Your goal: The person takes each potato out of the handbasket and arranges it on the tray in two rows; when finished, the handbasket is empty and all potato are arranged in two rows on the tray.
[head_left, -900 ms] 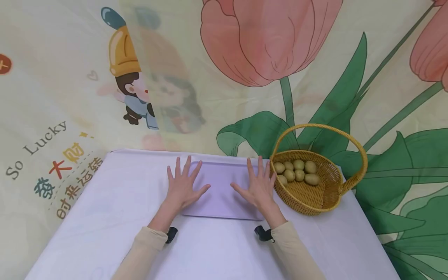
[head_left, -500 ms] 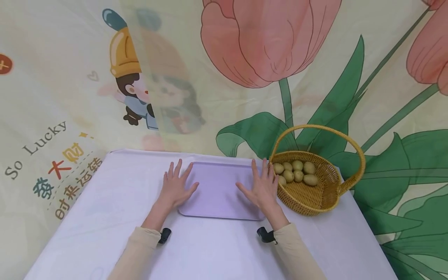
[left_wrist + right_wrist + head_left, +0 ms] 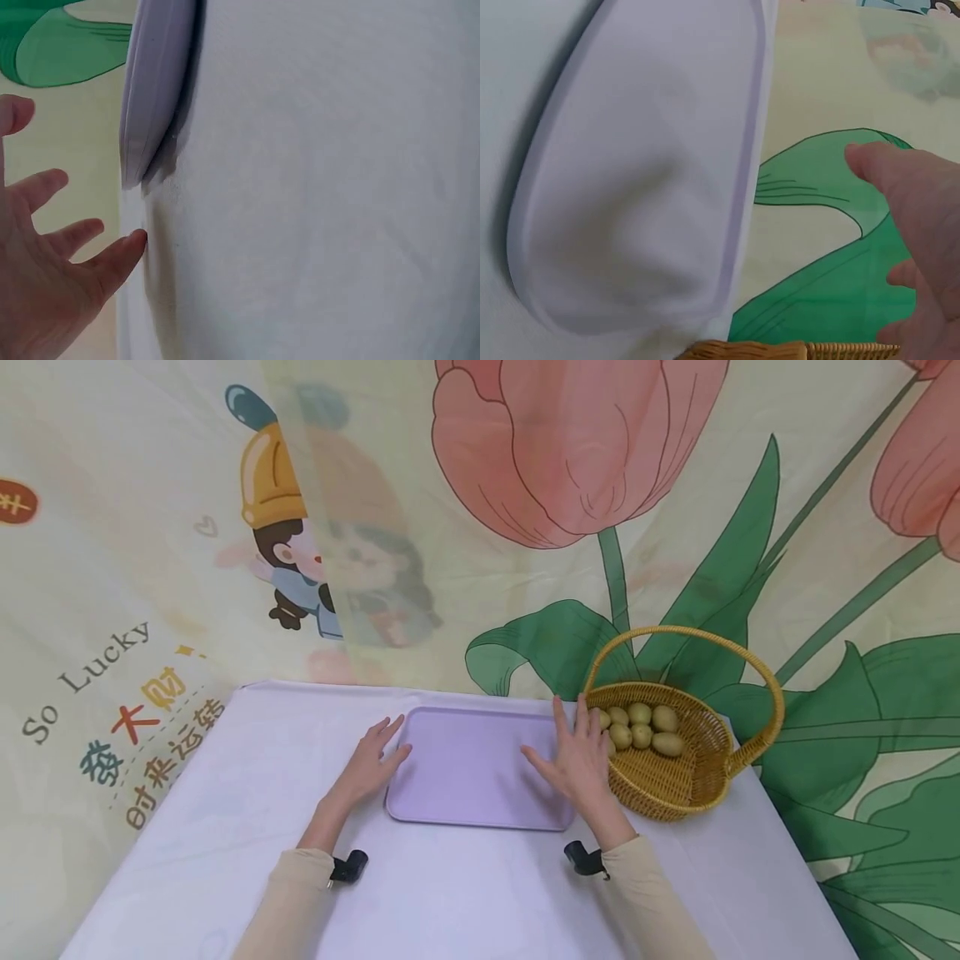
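A shallow lilac tray [image 3: 472, 768] lies flat on the white-covered table, its inside bare. My left hand [image 3: 366, 766] is at the tray's left end, fingers extended and holding nothing. In the left wrist view, that hand's fingers [image 3: 112, 262] are spread beside the tray's rounded corner [image 3: 154, 90]. Over the tray's right end hovers my right hand [image 3: 577, 760], fingers spread, overlapping the edge of a wicker basket [image 3: 675, 789]. Nothing is in that hand either; its shadow falls on the tray [image 3: 645, 97] in the right wrist view.
Inside the basket, several small round, brownish-green potato-like items [image 3: 641, 735] sit toward the left, under a tall arched handle [image 3: 776, 710]. Behind the table [image 3: 225, 827] hangs a printed cloth backdrop [image 3: 525, 610] with tulips and cartoon figures.
My hands have moved apart: the left one leftward off the tray to its left end, the right one rightward toward the basket. Tray and basket stay put.
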`<state>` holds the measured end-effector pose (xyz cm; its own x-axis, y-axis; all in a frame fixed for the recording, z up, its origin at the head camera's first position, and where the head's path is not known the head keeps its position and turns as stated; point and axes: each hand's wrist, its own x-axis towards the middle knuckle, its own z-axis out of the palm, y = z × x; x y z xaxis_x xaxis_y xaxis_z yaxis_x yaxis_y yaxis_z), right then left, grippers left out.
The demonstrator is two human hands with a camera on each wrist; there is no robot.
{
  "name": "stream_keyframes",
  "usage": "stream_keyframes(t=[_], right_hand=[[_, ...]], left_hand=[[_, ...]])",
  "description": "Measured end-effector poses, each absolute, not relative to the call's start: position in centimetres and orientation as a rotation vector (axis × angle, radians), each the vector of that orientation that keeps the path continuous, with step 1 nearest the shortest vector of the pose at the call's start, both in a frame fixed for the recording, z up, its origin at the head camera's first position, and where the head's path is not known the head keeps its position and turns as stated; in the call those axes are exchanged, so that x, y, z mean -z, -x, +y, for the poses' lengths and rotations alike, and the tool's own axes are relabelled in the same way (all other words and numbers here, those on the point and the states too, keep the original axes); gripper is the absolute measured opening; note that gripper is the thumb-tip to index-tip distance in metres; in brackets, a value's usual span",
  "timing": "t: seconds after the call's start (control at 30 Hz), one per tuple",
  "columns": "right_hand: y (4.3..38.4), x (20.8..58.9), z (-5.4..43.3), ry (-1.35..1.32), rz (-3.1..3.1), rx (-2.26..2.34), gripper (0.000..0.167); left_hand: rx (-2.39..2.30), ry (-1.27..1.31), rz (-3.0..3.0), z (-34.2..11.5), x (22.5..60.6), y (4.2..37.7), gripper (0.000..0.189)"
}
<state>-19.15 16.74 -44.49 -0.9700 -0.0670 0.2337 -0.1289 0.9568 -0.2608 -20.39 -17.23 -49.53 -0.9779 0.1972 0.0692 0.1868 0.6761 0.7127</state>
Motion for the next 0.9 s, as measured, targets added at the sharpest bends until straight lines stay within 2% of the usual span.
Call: stream_keyframes(t=[0.43,0.67,0.9], right_hand=[[19.9,42.9,20.2,-0.098,-2.872,-0.607,0.087],[20.7,41.6,24.4,-0.100,-2.900,-0.790,0.076],[21.3,41.9,28.6,-0.012,-2.945,-0.931,0.073]], left_hand=[[-1.454,-0.434,2.763,-17.8,50.8,20.7,0.054],[-1.457,-0.382,2.758,-17.9,51.1,20.7,0.054],[-1.500,-0.347,2.710,-18.2,51.3,20.8,0.057]])
